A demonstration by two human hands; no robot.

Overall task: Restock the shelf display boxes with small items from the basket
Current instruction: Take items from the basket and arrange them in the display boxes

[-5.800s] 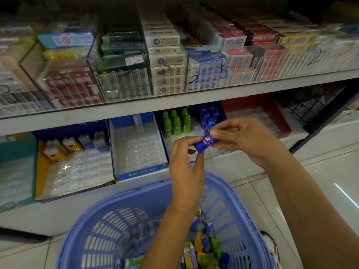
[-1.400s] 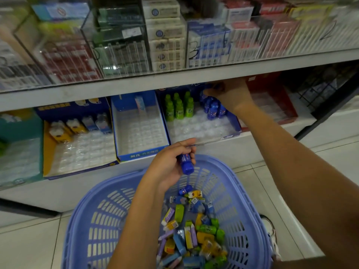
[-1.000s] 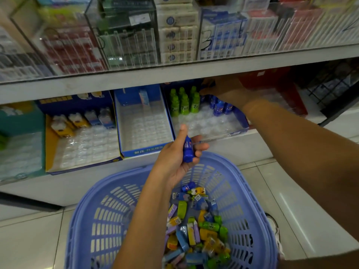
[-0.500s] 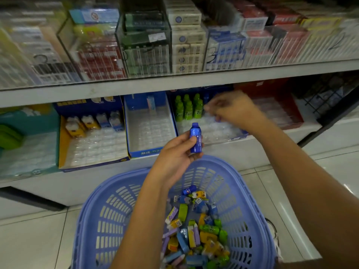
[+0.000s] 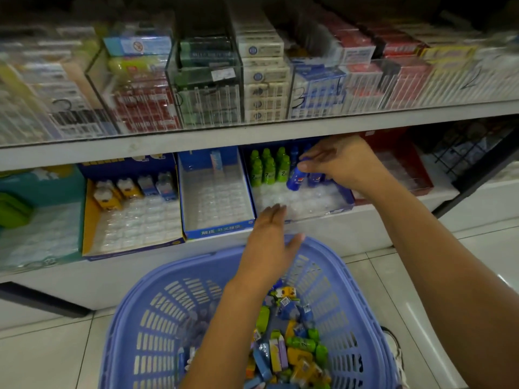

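Midway through a restock, a person's right hand [image 5: 345, 164] pinches a small blue bottle [image 5: 294, 179] by its upper end and holds it tilted over the blue display box [image 5: 323, 214] on the lower shelf [image 5: 84, 279]. The bottle hangs just beside the standing blue bottles [image 5: 316, 178] at the back of the box, with a cluster of green bottles [image 5: 269, 167] to their left; whether its base touches the clear tray cannot be told. The left hand [image 5: 269, 242] is spread flat, fingers straight and close together, palm down and holding nothing that shows, above the far rim of the lilac-blue basket [image 5: 168, 276] below the shelf. Loose small items [image 5: 289, 343] (blue, green, yellow and purple) lie heaped in the basket's bottom. The step in hand appears to be seating this bottle in the blue row. The next move likely calls for righting the bottle, lowering it into a free pocket of the tray in front of its fellows, and letting go without knocking the neighbours over; the left hand seems placed to dip into the basket for another piece. A yellow-edged box [image 5: 87, 220] further left holds only a back row of small items, so plenty of the job looks undone.
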